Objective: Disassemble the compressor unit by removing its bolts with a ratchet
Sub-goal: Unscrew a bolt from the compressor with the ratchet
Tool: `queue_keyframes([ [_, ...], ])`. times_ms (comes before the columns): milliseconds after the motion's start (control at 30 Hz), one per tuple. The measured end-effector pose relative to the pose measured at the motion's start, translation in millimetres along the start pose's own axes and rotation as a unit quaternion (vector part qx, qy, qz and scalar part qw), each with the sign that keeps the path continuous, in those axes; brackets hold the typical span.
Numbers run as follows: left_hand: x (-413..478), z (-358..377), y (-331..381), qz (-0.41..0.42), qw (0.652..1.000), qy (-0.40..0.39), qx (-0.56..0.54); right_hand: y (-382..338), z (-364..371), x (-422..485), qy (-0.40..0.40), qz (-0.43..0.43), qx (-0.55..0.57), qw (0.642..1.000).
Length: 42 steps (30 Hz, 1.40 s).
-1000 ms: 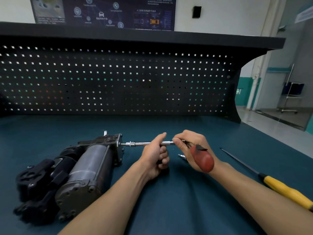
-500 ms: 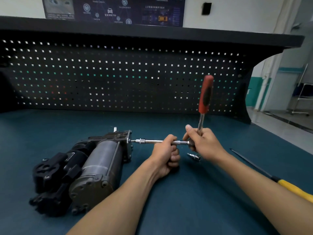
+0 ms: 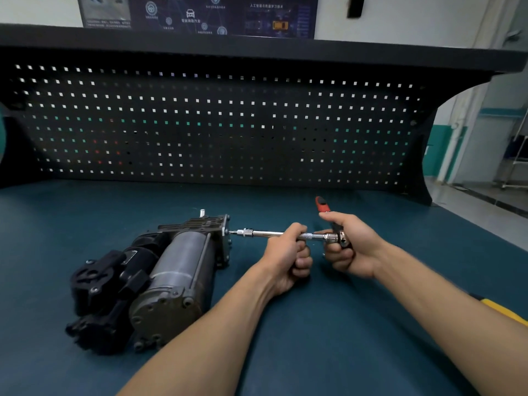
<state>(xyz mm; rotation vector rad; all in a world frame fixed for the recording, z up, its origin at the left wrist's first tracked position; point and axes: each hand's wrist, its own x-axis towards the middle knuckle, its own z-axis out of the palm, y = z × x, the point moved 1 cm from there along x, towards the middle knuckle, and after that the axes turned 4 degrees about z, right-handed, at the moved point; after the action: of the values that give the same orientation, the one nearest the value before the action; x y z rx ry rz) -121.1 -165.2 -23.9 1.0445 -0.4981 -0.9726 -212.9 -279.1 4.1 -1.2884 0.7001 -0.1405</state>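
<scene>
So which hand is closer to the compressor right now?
Left. The left hand grips the extension bar a little way from the compressor; the right hand holds the ratchet at the bar's far end, farther off.

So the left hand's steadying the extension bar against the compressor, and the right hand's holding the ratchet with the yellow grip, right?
Not quite. In the head view the ratchet in the right hand has a red grip; the yellow grip is a separate tool's, by the right forearm. The left hand does hold the extension bar against the compressor.
</scene>
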Motion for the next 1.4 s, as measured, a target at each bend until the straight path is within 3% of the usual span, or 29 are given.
queue_keyframes([
  [133,0,0,1,0.004,1.0,0.009,0.003,1,-2,-5,-0.059,0.051,0.065,0.995],
  [267,-1,0,1,0.007,1.0,0.014,0.005,0,-2,-7,-0.035,0.047,0.026,0.998],
  [433,-1,-1,2,-0.007,1.0,0.01,0.019,2,-2,-6,0.025,-0.079,-0.053,0.995],
  [700,-4,1,1,0.008,0.998,0.029,0.048,3,-1,-11,0.075,-0.294,-0.156,0.94],
  [1000,-7,0,3,-0.006,0.998,0.009,0.066,7,-3,-15,0.092,-0.409,-0.232,0.877],
  [1400,-5,0,6,-0.024,0.995,0.031,0.096,11,-4,-15,0.086,-0.467,-0.288,0.832],
])
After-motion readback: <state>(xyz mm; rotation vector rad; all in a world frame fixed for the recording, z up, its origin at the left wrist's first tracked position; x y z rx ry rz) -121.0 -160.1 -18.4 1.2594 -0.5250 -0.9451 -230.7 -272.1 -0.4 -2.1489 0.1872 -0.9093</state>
